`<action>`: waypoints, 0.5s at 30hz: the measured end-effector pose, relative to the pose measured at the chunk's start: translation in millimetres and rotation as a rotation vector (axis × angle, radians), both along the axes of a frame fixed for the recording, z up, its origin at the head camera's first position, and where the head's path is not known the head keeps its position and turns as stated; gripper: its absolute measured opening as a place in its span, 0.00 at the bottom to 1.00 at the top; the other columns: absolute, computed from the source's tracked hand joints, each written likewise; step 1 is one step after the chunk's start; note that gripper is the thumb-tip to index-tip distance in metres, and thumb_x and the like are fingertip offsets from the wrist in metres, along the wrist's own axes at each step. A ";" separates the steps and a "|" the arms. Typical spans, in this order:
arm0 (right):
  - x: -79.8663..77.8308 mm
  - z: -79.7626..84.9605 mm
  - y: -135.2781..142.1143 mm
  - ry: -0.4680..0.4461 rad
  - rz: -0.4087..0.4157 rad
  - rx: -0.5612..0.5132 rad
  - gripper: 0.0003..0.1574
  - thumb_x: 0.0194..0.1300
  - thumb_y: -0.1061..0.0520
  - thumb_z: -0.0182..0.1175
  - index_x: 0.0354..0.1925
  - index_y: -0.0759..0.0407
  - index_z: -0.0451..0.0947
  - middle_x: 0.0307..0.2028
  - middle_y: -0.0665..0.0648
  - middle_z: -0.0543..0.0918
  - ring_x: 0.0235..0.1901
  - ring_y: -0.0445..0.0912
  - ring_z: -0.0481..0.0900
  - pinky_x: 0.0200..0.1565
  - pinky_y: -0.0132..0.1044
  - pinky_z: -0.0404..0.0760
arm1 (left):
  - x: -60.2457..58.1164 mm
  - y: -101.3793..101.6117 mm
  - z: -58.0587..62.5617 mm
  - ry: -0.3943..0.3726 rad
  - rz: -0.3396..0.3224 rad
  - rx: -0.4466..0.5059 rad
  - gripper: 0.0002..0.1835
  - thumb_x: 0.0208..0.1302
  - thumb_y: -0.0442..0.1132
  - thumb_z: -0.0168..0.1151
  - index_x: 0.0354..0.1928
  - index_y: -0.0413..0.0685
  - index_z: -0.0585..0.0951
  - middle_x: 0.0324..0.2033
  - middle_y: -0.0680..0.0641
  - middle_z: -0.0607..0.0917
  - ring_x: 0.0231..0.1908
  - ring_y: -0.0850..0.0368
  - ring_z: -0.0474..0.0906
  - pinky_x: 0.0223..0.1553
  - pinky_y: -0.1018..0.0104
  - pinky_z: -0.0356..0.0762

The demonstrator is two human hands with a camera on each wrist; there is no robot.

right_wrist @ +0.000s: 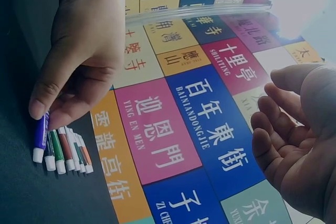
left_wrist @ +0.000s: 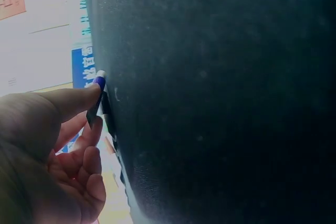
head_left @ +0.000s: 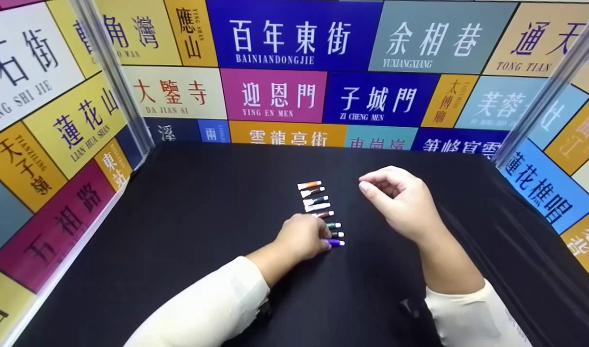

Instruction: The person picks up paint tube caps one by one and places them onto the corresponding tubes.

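Note:
A row of several small paint tubes with white caps runs across the black cloth. At its near end lies a purple paint tube (head_left: pixel 336 242), which my left hand (head_left: pixel 301 236) pinches between thumb and fingers. Beside that come a black tube (head_left: pixel 336 234) and a green tube (head_left: pixel 332 225), partly covered by the hand. An orange tube (head_left: pixel 314 184) marks the far end, and a white tube (head_left: pixel 318 207) sits mid-row. My right hand (head_left: pixel 403 202) hovers to the right of the row, fingers loosely curled, holding nothing.
Black cloth (head_left: pixel 179 231) covers the table. Panels of colourful printed signs (head_left: pixel 275 96) stand behind it and along both sides. Clear corner posts (head_left: pixel 113 82) rise at the back left and back right.

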State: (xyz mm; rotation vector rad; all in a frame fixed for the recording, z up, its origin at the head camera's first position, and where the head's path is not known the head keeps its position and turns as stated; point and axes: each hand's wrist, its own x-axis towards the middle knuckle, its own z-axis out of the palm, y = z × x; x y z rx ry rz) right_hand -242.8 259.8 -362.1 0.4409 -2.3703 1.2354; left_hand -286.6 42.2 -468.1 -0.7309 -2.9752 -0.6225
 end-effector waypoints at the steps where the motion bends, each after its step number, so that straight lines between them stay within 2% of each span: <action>1: -1.2 -0.7 0.2 -0.001 -0.003 0.001 0.08 0.72 0.51 0.71 0.46 0.50 0.91 0.43 0.47 0.90 0.34 0.41 0.83 0.38 0.24 0.81 | -0.6 -0.3 -1.1 -0.002 0.001 -0.006 0.06 0.57 0.51 0.81 0.36 0.66 0.94 0.33 0.63 0.93 0.41 0.55 0.89 0.50 0.54 0.85; 5: -6.1 -4.6 1.0 -0.007 -0.016 0.008 0.08 0.72 0.51 0.71 0.46 0.50 0.91 0.43 0.48 0.91 0.34 0.41 0.83 0.38 0.24 0.80 | -1.4 -1.5 -3.7 -0.022 0.001 -0.018 0.08 0.56 0.52 0.82 0.37 0.65 0.94 0.36 0.62 0.94 0.42 0.54 0.90 0.51 0.55 0.85; 11: -11.7 -9.4 3.0 -0.037 -0.025 0.017 0.09 0.73 0.50 0.70 0.47 0.49 0.91 0.44 0.49 0.91 0.36 0.41 0.84 0.40 0.24 0.81 | -1.9 -2.8 -5.8 -0.042 -0.031 -0.026 0.09 0.55 0.51 0.83 0.38 0.63 0.94 0.34 0.60 0.94 0.40 0.54 0.89 0.49 0.57 0.85; 15: -15.8 -12.5 5.0 -0.047 -0.033 0.018 0.10 0.73 0.49 0.70 0.47 0.51 0.91 0.44 0.50 0.92 0.37 0.40 0.84 0.41 0.23 0.82 | -3.9 -6.3 -4.1 -0.043 -0.053 0.032 0.10 0.56 0.51 0.82 0.38 0.61 0.94 0.32 0.60 0.94 0.39 0.55 0.88 0.48 0.58 0.84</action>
